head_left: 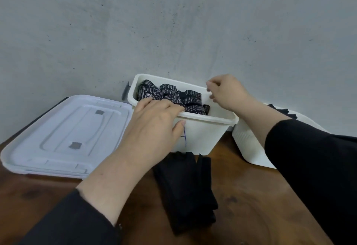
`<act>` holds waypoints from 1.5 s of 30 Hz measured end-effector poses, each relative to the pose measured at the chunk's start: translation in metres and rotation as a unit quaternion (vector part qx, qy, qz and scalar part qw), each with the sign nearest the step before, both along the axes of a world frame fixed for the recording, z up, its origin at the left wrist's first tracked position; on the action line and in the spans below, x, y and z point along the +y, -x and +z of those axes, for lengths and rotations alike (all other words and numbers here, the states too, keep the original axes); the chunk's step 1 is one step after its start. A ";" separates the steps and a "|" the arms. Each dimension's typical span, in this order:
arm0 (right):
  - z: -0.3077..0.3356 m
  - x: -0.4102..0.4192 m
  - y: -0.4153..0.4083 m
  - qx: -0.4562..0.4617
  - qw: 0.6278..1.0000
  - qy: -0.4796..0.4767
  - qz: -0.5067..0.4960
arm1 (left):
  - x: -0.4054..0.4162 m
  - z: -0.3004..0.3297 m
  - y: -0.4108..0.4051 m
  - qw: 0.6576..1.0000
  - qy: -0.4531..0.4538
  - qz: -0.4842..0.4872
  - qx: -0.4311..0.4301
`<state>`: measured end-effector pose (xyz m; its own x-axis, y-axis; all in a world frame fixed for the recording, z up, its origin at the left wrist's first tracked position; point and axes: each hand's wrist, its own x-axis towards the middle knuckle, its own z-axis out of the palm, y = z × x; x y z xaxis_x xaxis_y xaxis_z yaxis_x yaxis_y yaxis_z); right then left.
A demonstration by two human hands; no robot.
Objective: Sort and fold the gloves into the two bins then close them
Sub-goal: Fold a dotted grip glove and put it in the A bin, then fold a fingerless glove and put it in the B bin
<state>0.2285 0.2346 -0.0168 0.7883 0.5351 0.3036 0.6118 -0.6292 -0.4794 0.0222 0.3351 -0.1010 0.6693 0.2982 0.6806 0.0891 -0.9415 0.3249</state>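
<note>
Head view: your hands at the white bin (201,134).
Your left hand (154,127) grips its near rim; your right hand (226,92), fingers curled, pinches the far rim above dotted gloves (173,96).

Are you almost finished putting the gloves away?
About halfway. Dotted gloves already sit folded in the middle bin. The left hand grips its front rim; the right hand is at its back rim. Plain black gloves still lie on the table, and the lid is off.
</note>
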 end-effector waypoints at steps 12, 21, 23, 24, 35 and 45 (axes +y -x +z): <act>-0.104 -0.212 0.106 -0.034 0.980 -0.192 -0.023 | -0.137 0.005 -0.003 0.988 0.060 -0.139 0.005; -0.156 -0.370 0.083 -0.099 0.983 -0.094 -0.123 | -0.284 -0.062 -0.072 0.931 0.202 -0.228 0.201; -0.156 -0.389 0.075 -0.116 0.979 -0.093 -0.136 | -0.306 -0.066 -0.087 0.928 0.204 -0.231 0.210; -0.156 -0.398 0.070 -0.124 0.976 -0.093 -0.151 | -0.316 -0.067 -0.093 0.928 0.201 -0.233 0.211; -0.149 -0.481 0.008 0.052 0.926 0.004 -0.374 | -0.326 -0.076 -0.103 0.923 0.160 -0.262 0.231; -0.139 -0.482 -0.003 -0.007 0.916 -0.042 -0.399 | -0.326 -0.078 -0.104 0.920 0.168 -0.266 0.232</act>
